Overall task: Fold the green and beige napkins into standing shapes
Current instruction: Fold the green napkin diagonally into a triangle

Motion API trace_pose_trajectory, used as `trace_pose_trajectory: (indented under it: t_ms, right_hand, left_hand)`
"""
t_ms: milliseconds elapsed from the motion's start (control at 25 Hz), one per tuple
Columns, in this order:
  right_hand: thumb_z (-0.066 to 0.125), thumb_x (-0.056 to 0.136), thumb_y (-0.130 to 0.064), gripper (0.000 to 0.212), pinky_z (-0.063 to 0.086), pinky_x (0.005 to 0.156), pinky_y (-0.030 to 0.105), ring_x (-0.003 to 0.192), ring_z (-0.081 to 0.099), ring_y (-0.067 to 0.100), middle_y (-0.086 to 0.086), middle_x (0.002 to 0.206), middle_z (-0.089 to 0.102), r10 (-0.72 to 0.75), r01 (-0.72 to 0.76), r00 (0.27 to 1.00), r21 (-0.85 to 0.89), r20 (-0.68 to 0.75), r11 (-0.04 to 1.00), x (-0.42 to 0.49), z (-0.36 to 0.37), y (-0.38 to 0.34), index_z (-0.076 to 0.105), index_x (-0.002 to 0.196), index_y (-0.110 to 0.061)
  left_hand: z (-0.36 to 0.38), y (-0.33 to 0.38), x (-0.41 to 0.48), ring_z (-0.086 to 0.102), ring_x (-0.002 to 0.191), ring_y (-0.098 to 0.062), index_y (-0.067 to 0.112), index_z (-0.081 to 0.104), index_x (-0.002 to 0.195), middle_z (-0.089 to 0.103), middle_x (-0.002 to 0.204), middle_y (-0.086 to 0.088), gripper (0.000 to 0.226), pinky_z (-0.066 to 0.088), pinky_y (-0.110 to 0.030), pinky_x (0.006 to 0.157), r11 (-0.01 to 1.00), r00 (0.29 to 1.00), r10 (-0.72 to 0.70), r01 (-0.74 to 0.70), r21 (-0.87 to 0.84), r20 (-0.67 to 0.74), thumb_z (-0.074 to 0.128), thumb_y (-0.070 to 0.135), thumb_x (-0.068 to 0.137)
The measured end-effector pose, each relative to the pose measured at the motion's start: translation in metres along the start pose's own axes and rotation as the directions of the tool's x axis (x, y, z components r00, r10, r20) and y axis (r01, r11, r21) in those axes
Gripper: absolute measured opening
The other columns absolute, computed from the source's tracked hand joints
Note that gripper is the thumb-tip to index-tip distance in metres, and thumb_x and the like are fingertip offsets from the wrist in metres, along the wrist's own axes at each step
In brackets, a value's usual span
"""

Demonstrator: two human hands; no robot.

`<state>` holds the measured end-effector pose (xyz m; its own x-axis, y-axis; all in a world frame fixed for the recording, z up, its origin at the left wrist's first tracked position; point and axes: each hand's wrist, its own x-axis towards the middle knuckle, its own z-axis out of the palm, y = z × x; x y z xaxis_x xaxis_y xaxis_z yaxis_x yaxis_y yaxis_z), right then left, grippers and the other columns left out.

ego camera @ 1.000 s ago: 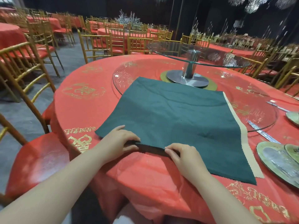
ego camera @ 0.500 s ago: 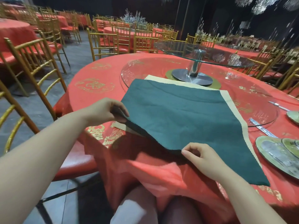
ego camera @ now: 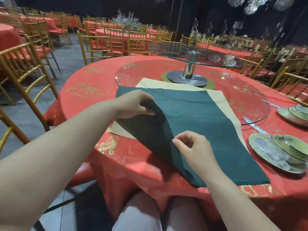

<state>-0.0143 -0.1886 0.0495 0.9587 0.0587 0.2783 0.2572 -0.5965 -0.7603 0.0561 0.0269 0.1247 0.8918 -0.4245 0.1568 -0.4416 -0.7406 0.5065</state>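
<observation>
**Pinched in both hands: green napkin, first fold barely started**

Grip, left hand (ego camera: 133, 105): thumb and fingers closed on near-left corner of green napkin (ego camera: 208, 124). Corner raised off table (ego camera: 86, 105) and turned over, darker underside showing.

Grip, right hand (ego camera: 195, 150): thumb and forefinger curled at near edge of same cloth, seemingly nipping it. Contact partly hidden by the hand itself.

Location, green napkin: on red table directly in front of person. Far half flat, near-left part lifted as a slanting flap, near-right corner lying at table edge.

Location, beige napkin (ego camera: 215, 95): flat beneath the green one and offset from it. Visible as bands along far and right sides and as a wedge under the raised flap. Far part reaching onto glass turntable (ego camera: 246, 104).

Condition: both cloths open squares. No crease set, no pleat, nothing standing.

Progress, as judged: very early. Layering of the two cloths done, and first fold of green only started. Left to do:
- completion of that fold
- every later fold
- shaping and standing up
- the same for beige, whether together with green or apart impossible to tell

Nearby: stacked plates (ego camera: 275, 155) at right, just beside beige edge, apparently not touching. Gold chair (ego camera: 25, 67) at left, well apart from the napkins.
</observation>
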Motion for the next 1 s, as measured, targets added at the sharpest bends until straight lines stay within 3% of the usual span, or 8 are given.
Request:
trace_pose_trajectory:
  t_ms: [120,280,400,520,640,840,920,1000]
  right_hand:
    - [0.066,0.083,-0.025,0.015,0.047,0.065,0.022,0.063,0.058,0.003,-0.010,0.065,0.066,0.082,-0.082,0.996,-0.008,0.018,0.997,0.022,-0.011,0.018,0.065,0.067,-0.026]
    - [0.063,0.084,-0.022,0.016,0.042,0.063,0.025,0.062,0.053,0.007,-0.011,0.062,0.059,0.106,-0.108,0.994,-0.088,-0.029,0.990,0.074,-0.019,0.040,0.061,0.068,-0.023]
    - [0.061,0.085,-0.021,0.015,0.041,0.059,0.026,0.064,0.054,0.013,-0.008,0.064,0.059,0.163,-0.177,0.980,-0.124,-0.117,0.976,0.125,-0.037,0.063,0.061,0.071,-0.019]
    - [0.058,0.086,-0.020,0.013,0.040,0.063,0.027,0.070,0.056,0.019,-0.002,0.070,0.061,0.246,-0.282,0.954,-0.235,-0.172,0.930,0.167,-0.058,0.098,0.065,0.077,-0.014]
    - [0.054,0.086,-0.019,0.013,0.038,0.063,0.028,0.077,0.056,0.024,0.003,0.080,0.064,0.310,-0.370,0.924,-0.318,-0.226,0.873,0.194,-0.073,0.129,0.064,0.079,-0.014]
    - [0.049,0.088,-0.018,0.014,0.041,0.065,0.032,0.082,0.057,0.030,0.009,0.096,0.068,0.337,-0.440,0.888,-0.357,-0.314,0.824,0.211,-0.084,0.147,0.063,0.091,-0.015]
    - [0.051,0.089,-0.021,0.026,0.045,0.080,0.035,0.098,0.058,0.029,0.003,0.111,0.064,0.253,-0.307,0.949,-0.364,-0.189,0.880,0.192,-0.078,0.128,0.057,0.114,-0.021]
    - [0.057,0.087,-0.031,0.035,0.037,0.098,0.036,0.111,0.052,0.024,-0.001,0.120,0.056,0.105,-0.077,0.994,-0.447,0.038,0.891,0.152,-0.065,0.103,0.054,0.122,-0.027]
  left_hand:
    - [0.036,0.001,0.038,0.055,0.081,-0.014,0.015,0.067,0.088,0.063,0.080,0.007,0.007,0.042,-0.025,0.074,0.997,0.976,0.045,-0.058,-0.054,-0.213,0.068,0.017,0.081]
    - [0.060,0.001,0.095,0.052,0.080,-0.029,0.012,0.070,0.087,0.070,0.079,-0.006,0.014,0.039,-0.034,0.077,0.980,0.899,0.198,-0.185,0.070,-0.391,0.067,0.023,0.079]
    - [0.061,0.004,0.127,0.048,0.098,-0.026,0.019,0.058,0.119,0.068,0.103,0.000,0.040,0.033,-0.044,0.099,0.974,0.869,0.227,-0.206,0.095,-0.440,0.068,0.023,0.080]
    - [0.062,-0.015,0.127,0.044,0.107,-0.021,0.020,0.037,0.138,0.059,0.117,0.000,0.060,0.027,-0.038,0.107,0.979,0.851,0.199,-0.199,0.051,-0.485,0.064,0.023,0.084]
    - [0.073,-0.054,0.106,0.050,0.106,-0.019,0.017,0.053,0.124,0.062,0.112,0.000,0.044,0.021,-0.035,0.110,0.956,0.885,0.275,-0.211,0.203,-0.375,0.051,0.039,0.085]
    - [0.095,-0.088,0.090,0.031,0.136,-0.017,0.029,0.046,0.133,0.046,0.141,0.007,0.079,0.005,-0.037,0.114,0.924,0.988,0.151,-0.127,0.360,-0.039,0.021,0.074,0.073]
    - [0.101,-0.093,0.094,0.020,0.142,-0.016,0.032,0.034,0.140,0.032,0.149,0.010,0.086,0.000,-0.038,0.115,0.910,0.996,0.081,-0.086,0.406,0.031,0.010,0.076,0.069]
    - [0.107,-0.097,0.097,0.016,0.143,-0.016,0.033,0.026,0.143,0.025,0.152,0.010,0.084,-0.001,-0.040,0.115,0.912,0.998,0.046,-0.063,0.405,0.052,0.009,0.072,0.070]
